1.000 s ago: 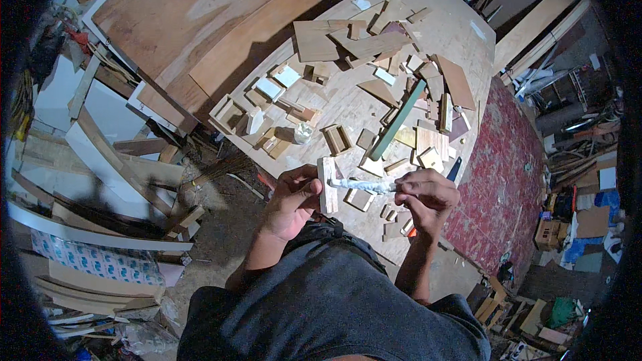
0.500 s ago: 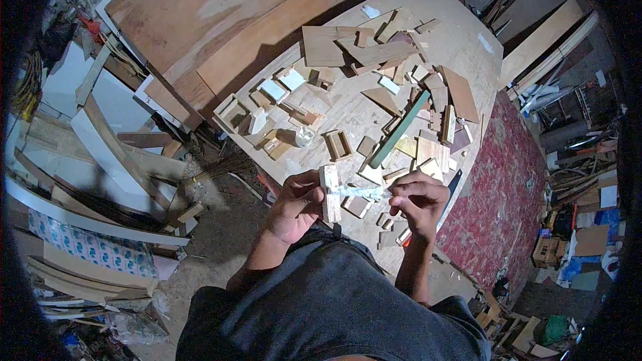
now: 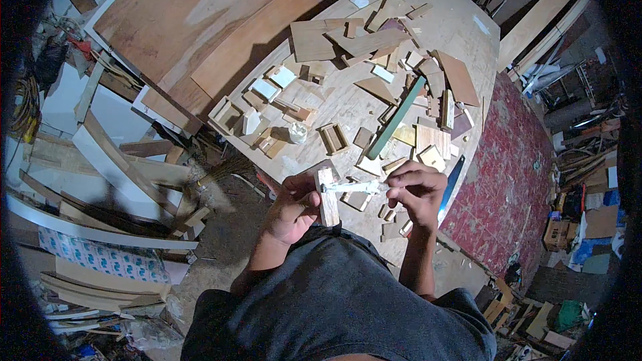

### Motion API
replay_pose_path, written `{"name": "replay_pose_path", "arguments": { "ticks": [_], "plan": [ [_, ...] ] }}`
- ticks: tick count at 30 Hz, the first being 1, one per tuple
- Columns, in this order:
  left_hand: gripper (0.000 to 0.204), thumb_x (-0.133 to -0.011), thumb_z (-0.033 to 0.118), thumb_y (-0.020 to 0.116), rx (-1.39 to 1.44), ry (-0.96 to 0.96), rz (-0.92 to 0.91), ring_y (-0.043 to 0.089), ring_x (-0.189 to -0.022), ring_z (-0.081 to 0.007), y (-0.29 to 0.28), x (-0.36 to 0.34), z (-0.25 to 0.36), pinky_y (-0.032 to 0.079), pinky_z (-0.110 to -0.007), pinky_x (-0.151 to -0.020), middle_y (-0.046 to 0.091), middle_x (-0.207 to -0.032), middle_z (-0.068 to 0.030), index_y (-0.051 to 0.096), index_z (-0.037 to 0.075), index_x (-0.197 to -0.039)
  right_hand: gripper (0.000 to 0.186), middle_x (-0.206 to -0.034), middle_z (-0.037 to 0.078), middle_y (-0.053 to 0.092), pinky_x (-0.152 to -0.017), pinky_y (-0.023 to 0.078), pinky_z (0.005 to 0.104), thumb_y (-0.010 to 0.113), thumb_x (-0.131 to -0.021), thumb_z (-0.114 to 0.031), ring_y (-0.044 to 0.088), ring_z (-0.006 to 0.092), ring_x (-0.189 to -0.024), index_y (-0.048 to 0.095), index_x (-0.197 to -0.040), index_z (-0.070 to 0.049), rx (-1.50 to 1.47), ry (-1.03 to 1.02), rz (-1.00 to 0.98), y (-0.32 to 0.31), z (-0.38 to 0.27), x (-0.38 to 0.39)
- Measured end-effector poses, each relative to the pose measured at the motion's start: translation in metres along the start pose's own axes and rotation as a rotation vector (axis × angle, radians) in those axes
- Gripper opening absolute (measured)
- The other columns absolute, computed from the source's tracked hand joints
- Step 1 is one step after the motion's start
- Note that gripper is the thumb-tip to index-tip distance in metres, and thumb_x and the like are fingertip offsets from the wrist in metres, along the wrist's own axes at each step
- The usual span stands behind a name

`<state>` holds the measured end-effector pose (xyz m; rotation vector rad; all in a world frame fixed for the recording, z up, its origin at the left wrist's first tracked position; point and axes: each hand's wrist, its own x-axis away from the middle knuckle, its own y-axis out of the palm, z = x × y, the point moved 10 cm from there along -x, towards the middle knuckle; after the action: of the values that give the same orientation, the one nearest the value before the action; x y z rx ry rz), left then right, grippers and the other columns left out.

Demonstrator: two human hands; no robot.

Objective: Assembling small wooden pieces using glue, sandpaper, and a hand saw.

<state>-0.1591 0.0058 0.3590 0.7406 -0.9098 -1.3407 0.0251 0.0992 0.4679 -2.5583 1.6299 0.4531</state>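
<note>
My left hand (image 3: 291, 212) is closed round a small pale wooden block (image 3: 328, 208), held upright in front of my body. Between the thumb and fingertips of my right hand (image 3: 421, 194) is a thin stick smeared with white, glue-like paste (image 3: 356, 188). Its left end meets the upper part of the block; the exact contact is hard to make out. Beneath both hands lies the wooden table (image 3: 445, 13). Beyond the left hand stand a small open wooden box (image 3: 334, 139) and a little white pot (image 3: 298, 134).
A green strip (image 3: 399, 117) lies across several wood offcuts on the table. A blue saw-like blade (image 3: 453, 184) rests at the right edge. Large plywood panels (image 3: 200, 20) lean at the far left. White curved boards (image 3: 100, 227) are stacked at left, and a red board (image 3: 498, 180) lies right.
The stick's white end has shifted left, from beside the block onto its upper part. My right hand has moved slightly. The view has tilted a little, so the table sits higher.
</note>
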Motion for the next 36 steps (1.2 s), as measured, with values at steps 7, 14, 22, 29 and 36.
{"name": "replay_pose_path", "arguments": {
  "ticks": [7,14,22,29,36],
  "plan": [
    [0.046,-0.086,0.018,0.073,0.034,-0.015,-0.071,0.063,-0.105,-0.0258,0.006,-0.006,-0.006,0.053,-0.040,-0.090,0.064,-0.121,-0.0133,0.058,0.001,-0.126,0.012,-0.078,0.019,0.067,-0.044,0.053,0.0259,0.078,-0.071,0.006,0.066,0.0192,-0.060,0.073,-0.082,0.006,-0.091,0.007,-0.086,-0.007,0.006,0.006],
    [0.046,-0.085,0.017,0.073,-0.012,-0.054,-0.149,0.063,-0.105,-0.0262,0.009,-0.007,-0.010,0.053,-0.040,-0.090,0.062,-0.123,-0.0153,0.058,0.001,-0.125,0.012,-0.077,0.018,0.067,-0.046,0.052,0.0270,0.077,-0.073,0.005,0.063,0.0184,-0.060,0.071,-0.083,0.007,-0.155,0.056,0.120,-0.016,0.012,0.000],
    [0.045,-0.083,0.015,0.076,0.011,-0.032,-0.055,0.063,-0.105,-0.0278,0.008,-0.003,-0.003,0.053,-0.041,-0.091,0.064,-0.117,-0.0126,0.058,0.002,-0.122,0.012,-0.076,0.017,0.067,-0.043,0.049,0.0254,0.079,-0.074,0.001,0.063,0.0167,-0.056,0.073,-0.084,0.006,-0.065,0.007,-0.126,-0.002,0.003,0.007],
    [0.030,-0.081,0.006,0.078,-0.250,0.068,-0.001,0.068,-0.075,-0.0152,0.028,-0.001,0.018,0.058,-0.028,-0.065,0.070,-0.092,-0.0081,0.064,0.003,-0.107,0.013,-0.075,0.013,0.066,-0.043,0.049,0.0252,0.076,-0.080,-0.002,0.060,0.0146,-0.053,0.070,-0.088,0.007,-0.184,0.031,0.167,-0.029,0.014,0.018],
    [0.033,-0.081,0.002,0.077,-0.658,0.526,0.001,0.068,-0.089,-0.0165,0.058,0.012,0.059,0.057,-0.026,-0.075,0.069,-0.103,-0.0170,0.061,-0.006,-0.109,0.012,-0.079,0.017,0.066,-0.044,0.051,0.0262,0.075,-0.081,0.000,0.062,0.0157,-0.055,0.068,-0.088,0.007,-0.134,-0.016,0.272,-0.012,-0.009,0.036]
  ]
}}
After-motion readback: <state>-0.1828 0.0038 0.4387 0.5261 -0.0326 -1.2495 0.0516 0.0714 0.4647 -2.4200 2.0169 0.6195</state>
